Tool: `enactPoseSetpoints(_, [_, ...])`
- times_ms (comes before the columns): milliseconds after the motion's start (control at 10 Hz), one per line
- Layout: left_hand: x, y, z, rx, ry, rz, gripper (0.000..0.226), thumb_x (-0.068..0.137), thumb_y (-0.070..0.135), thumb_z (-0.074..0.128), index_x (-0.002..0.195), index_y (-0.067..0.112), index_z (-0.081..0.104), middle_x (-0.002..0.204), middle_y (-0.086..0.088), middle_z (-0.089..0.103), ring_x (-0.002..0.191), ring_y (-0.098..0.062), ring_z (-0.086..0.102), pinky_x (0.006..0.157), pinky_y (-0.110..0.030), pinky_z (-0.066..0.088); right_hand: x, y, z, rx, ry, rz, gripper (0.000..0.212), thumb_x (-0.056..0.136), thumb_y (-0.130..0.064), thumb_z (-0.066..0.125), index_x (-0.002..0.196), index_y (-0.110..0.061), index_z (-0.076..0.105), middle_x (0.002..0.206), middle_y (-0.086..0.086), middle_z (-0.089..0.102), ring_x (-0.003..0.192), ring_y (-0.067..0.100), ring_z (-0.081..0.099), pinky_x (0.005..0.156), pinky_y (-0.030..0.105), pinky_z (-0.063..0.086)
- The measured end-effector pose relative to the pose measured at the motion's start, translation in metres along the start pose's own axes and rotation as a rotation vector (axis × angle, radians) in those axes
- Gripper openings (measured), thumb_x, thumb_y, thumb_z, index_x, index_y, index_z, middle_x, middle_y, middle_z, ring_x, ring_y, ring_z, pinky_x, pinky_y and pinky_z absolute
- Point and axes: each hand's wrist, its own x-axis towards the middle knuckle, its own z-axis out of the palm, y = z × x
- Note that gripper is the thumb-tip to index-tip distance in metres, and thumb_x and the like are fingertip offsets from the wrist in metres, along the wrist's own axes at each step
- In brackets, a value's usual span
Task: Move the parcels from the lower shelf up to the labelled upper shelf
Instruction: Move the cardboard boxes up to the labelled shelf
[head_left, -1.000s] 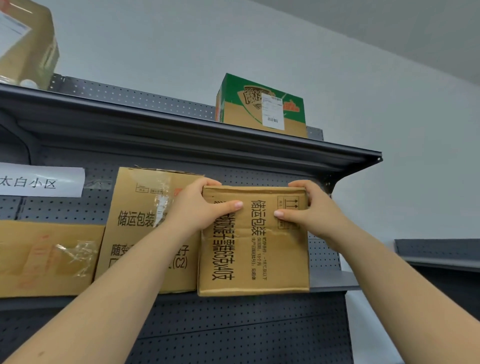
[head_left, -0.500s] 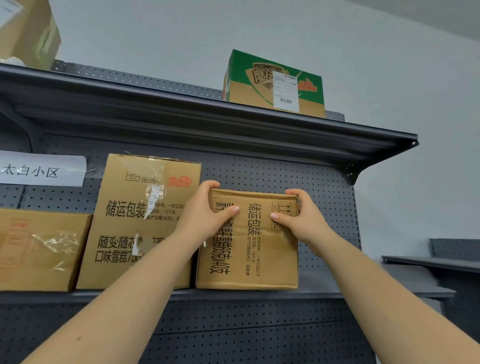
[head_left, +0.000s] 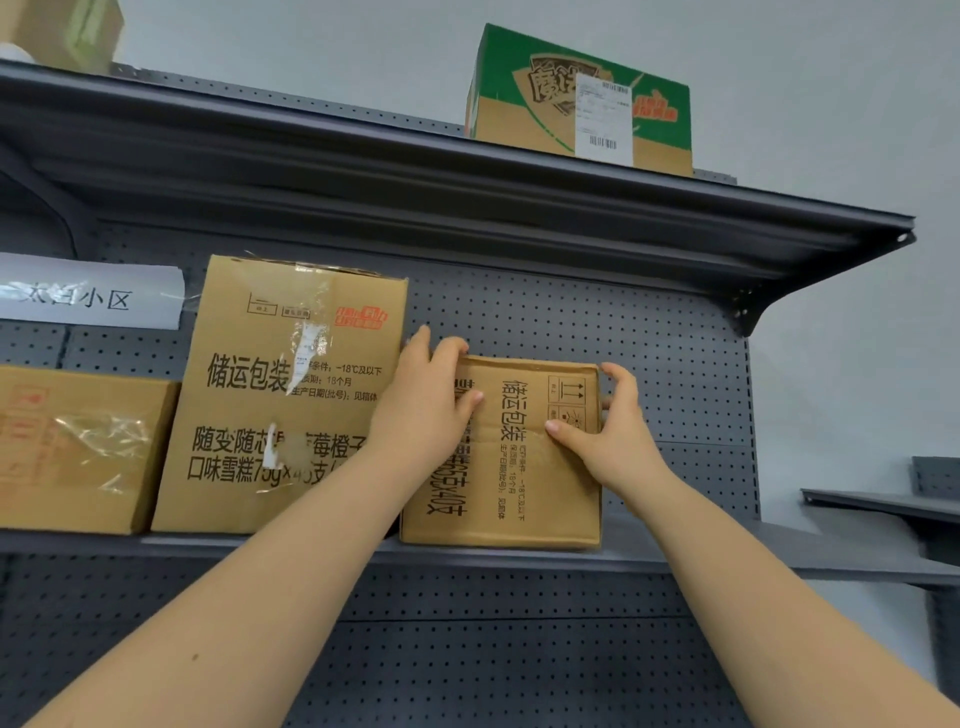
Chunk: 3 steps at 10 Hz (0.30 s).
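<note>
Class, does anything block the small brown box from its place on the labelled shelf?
Nothing visible does. The small brown box already stands on the labelled shelf, beside the tall carton, left hand and right hand holding its top corners.

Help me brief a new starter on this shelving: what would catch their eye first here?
First, the small brown parcel standing mid-frame on the labelled shelf, with the left-hand grip and right-hand grip holding its upper corners. Next, the green-and-tan box with a white shipping label, on the top shelf above it. Then the white paper sign on the pegboard at left, beside the tall taped carton.
</note>
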Motion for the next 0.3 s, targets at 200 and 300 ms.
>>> enactPoseSetpoints(200, [-0.016, 0.01, -0.034, -0.03, 0.016, 0.064, 0.066, 0.084, 0.038, 0.071, 0.141, 0.031, 0.038, 0.15, 0.005, 0.036, 0.133, -0.015, 0.041, 0.091, -0.026, 0.038, -0.029, -0.001, -0.007, 0.021, -0.012, -0.071, 0.106, 0.066, -0.042, 0.085, 0.147, -0.04, 0.017, 0.154, -0.002, 0.026, 0.142, 0.022, 0.025, 0.114, 0.055, 0.029])
enactPoseSetpoints(300, [-0.031, 0.004, -0.061, -0.064, 0.04, 0.047, 0.068, 0.08, 0.044, 0.073, 0.139, 0.033, 0.041, 0.144, 0.007, 0.045, 0.13, -0.015, 0.044, 0.095, -0.029, 0.038, -0.045, -0.013, -0.014, 0.032, -0.015, -0.142, 0.1, 0.067, -0.041, 0.085, 0.145, -0.041, 0.023, 0.152, -0.005, 0.03, 0.139, 0.018, 0.029, 0.113, 0.054, 0.03])
